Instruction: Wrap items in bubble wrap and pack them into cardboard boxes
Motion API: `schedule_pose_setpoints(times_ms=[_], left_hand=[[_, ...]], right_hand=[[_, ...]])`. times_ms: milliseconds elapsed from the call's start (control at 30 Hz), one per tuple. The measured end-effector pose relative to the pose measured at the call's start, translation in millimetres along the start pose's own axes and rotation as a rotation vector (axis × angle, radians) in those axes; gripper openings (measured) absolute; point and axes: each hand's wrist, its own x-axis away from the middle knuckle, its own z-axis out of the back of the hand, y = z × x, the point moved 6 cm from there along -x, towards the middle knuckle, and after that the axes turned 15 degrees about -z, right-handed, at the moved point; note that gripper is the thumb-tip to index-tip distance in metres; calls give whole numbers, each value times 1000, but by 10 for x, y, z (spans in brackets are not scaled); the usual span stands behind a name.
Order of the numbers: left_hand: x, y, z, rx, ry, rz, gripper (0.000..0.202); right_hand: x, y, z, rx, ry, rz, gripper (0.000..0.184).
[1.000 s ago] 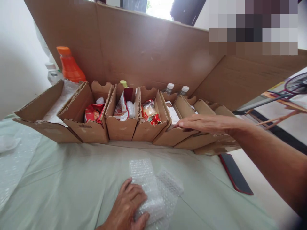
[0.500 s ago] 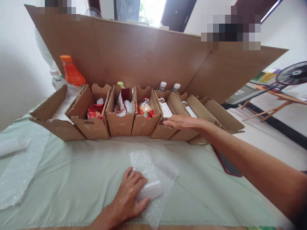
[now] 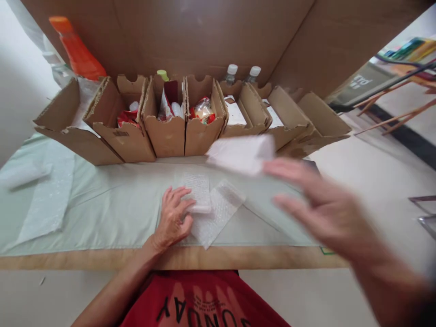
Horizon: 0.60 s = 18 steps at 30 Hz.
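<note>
My left hand (image 3: 173, 217) rests on a small bundle of bubble wrap (image 3: 204, 204) on the pale green cloth, with its fingers curled over the rolled edge. My right hand (image 3: 316, 206) is close to the camera and smeared by motion. At its fingertips a white flat packet (image 3: 241, 154) hangs in the air in front of the row of cardboard boxes (image 3: 166, 131). Three of the boxes hold red and white snack packets (image 3: 204, 109).
A tall cardboard sheet (image 3: 190, 36) stands behind the boxes. An orange bottle (image 3: 76, 50) and two white-capped bottles (image 3: 232, 72) stand at the back. Loose bubble wrap (image 3: 47, 200) lies at the left. The wooden table edge (image 3: 102, 260) runs along the front.
My right hand has left the box on the right and pulled back towards me, with a white packet at its fingertips. The camera has tipped down. My left hand stays on the bubble wrap.
</note>
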Motion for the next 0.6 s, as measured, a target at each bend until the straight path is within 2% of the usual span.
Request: schedule_pose_setpoints(times_ms=[67, 100, 133, 167, 200, 267, 367, 433, 500, 600], left_hand=[[55, 11, 176, -26, 15, 28, 54], [78, 21, 270, -36, 31, 43, 59], [91, 36, 355, -43, 46, 53, 62], [90, 64, 423, -48, 55, 50, 63], [72, 102, 466, -51, 53, 33, 63], [-9, 197, 453, -52, 9, -32, 62], [-163, 298, 177, -19, -174, -136, 62], [-213, 294, -89, 39, -324, -161, 60], [-203, 254, -311, 96, -424, -164, 59], [-130, 183, -471, 151, -460, -144, 58]], right_hand=[[259, 156, -694, -78, -316, -40, 38], [346, 237, -949, -92, -427, -82, 35], [400, 298, -1124, -98, -510, -109, 33], [416, 338, -1211, -98, -555, -123, 31], [393, 357, -1220, -94, -569, -127, 31], [249, 329, -1061, -79, -525, -100, 31], [-134, 134, -638, -27, -375, -28, 30], [-469, -115, -380, 27, -268, 54, 30], [-873, -449, -221, 107, -185, 164, 32], [-1648, -964, -255, 289, -114, 307, 34]])
